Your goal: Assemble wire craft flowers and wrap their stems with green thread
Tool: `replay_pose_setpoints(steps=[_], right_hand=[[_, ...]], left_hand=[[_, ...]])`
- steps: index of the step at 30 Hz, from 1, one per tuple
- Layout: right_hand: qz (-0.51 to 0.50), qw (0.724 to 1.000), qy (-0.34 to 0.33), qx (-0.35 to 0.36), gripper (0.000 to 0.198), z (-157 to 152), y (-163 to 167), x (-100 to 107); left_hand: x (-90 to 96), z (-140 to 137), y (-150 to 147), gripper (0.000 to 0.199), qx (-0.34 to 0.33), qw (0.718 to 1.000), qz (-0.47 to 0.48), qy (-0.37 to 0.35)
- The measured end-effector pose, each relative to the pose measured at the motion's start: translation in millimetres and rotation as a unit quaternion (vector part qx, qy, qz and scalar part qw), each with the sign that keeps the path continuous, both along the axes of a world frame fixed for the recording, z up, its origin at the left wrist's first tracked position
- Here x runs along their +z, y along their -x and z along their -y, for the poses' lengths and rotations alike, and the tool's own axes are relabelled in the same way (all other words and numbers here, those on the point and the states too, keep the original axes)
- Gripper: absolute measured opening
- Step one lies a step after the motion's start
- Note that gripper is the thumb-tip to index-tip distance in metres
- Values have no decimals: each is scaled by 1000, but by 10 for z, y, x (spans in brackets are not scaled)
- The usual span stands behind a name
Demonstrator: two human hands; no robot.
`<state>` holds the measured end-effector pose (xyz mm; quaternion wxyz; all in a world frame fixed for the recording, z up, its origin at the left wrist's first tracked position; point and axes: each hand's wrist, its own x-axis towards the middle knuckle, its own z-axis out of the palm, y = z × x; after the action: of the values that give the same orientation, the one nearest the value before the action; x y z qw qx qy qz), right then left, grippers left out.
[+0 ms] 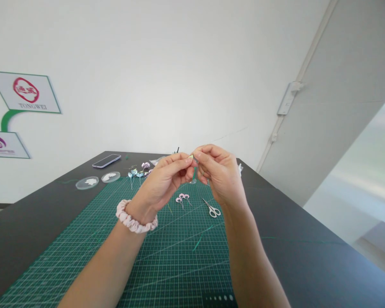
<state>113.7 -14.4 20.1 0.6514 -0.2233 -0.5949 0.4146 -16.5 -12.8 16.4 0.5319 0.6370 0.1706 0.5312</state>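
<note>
My left hand (173, 173), with a pink scrunchie (135, 218) on its wrist, is closed in a pinch above the mat. Its fingertips meet those of my right hand (216, 169), which is pinched shut too. A tiny pale green bit (191, 157) shows at the fingertips, but the fingers hide most of what they hold. Just below, a narrow green strip (194, 174) shows between the hands; whether they hold it I cannot tell. Under the hands lie several small pink flowers on wire stems (182, 196) and small white-handled scissors (213, 211).
The green cutting mat (167, 265) covers the middle of the black table (295, 231). Blue flowers on stems (134, 173), two clear dishes with white pieces (87, 183) and a phone (106, 161) sit at the back left. A cut green strip (201, 238) lies near me.
</note>
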Motion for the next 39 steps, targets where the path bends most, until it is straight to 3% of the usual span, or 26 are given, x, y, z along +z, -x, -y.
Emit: replay_pose_setpoints(steps=[10, 18, 24, 30, 36, 39], right_hand=[[-6, 1000, 19, 15, 9, -6, -1, -1], [30, 999, 13, -23, 11, -55, -5, -25], [37, 998, 9, -44, 9, -41, -6, -4], [25, 999, 10, -43, 8, -39, 6, -10], [5, 999, 21, -47, 10, -44, 35, -23], [-8, 998, 23, -53, 13, -42, 63, -24]], left_hand=[[-29, -3, -51, 18, 114, 992, 17, -45], [-50, -10, -81, 24, 172, 982, 9, -76], [-55, -5, -66, 24, 261, 952, -49, -154], [-99, 3, -62, 24, 381, 875, -119, -276], [-171, -50, -76, 20, 500, 718, -177, -451], [-184, -74, -79, 21, 521, 667, -190, -498]])
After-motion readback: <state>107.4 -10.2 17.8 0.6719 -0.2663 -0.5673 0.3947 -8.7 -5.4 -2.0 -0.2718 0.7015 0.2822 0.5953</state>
